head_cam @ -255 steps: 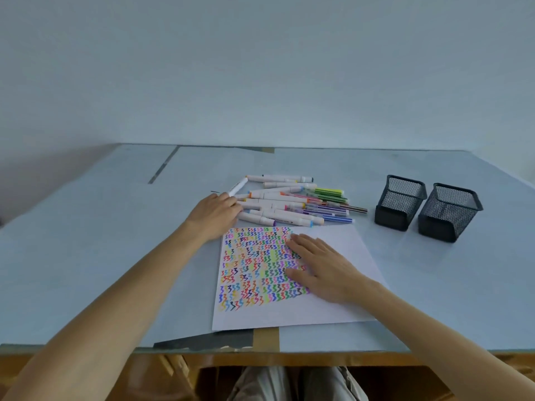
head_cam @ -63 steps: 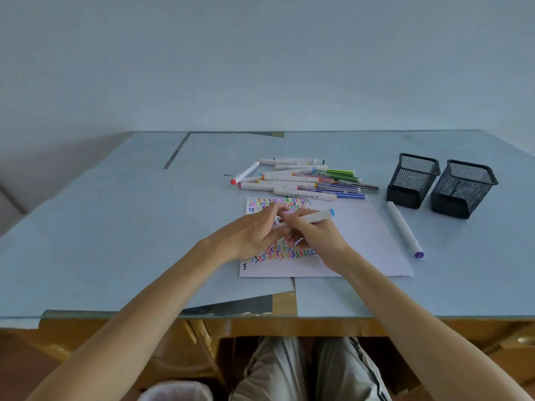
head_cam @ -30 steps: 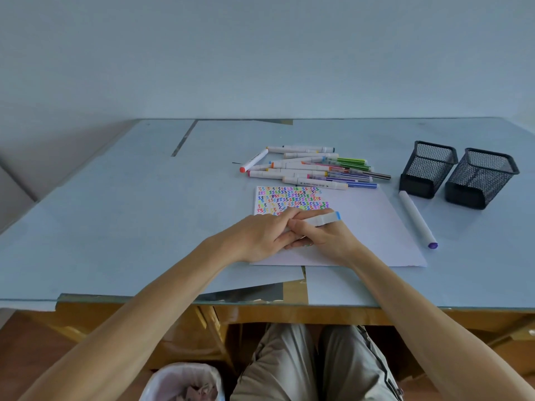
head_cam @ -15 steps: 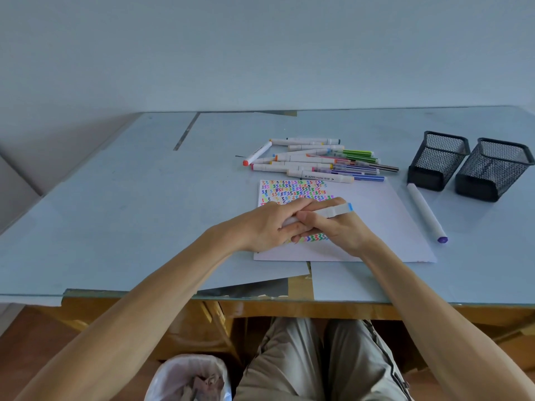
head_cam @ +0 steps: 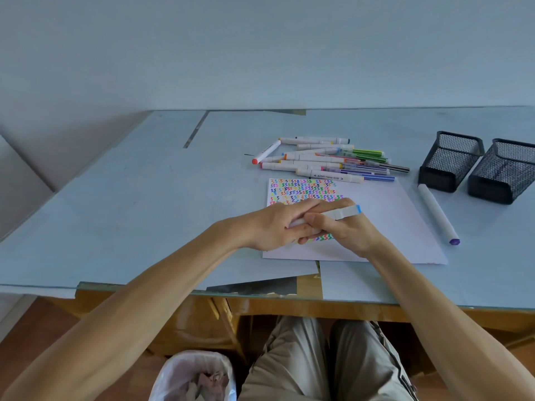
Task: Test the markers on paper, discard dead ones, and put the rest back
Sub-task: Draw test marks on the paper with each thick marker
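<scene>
— White paper [head_cam: 385, 215], centre of the worktop [head_cam: 144, 212]: what lay over it?
— Both hands. The left hand [head_cam: 278, 224] and right hand [head_cam: 344, 231] met above the sheet, the fingers of each curled round one blue-capped marker [head_cam: 344, 212]. Its left end was hidden inside the left hand's grasp. Together they covered the lower rows of coloured zigzags [head_cam: 304, 191].
— And around the sheet?
— Just beyond its far edge lay a loose pile of markers [head_cam: 324, 162]. Beside its right edge a purple-capped marker [head_cam: 437, 215] lay alone, its far end near two black mesh cups, the left cup [head_cam: 450, 160] and right cup [head_cam: 503, 172], standing side by side. Below the worktop's near edge, a lined bin [head_cam: 197, 374] held crumpled scraps beside the person's knees.
</scene>
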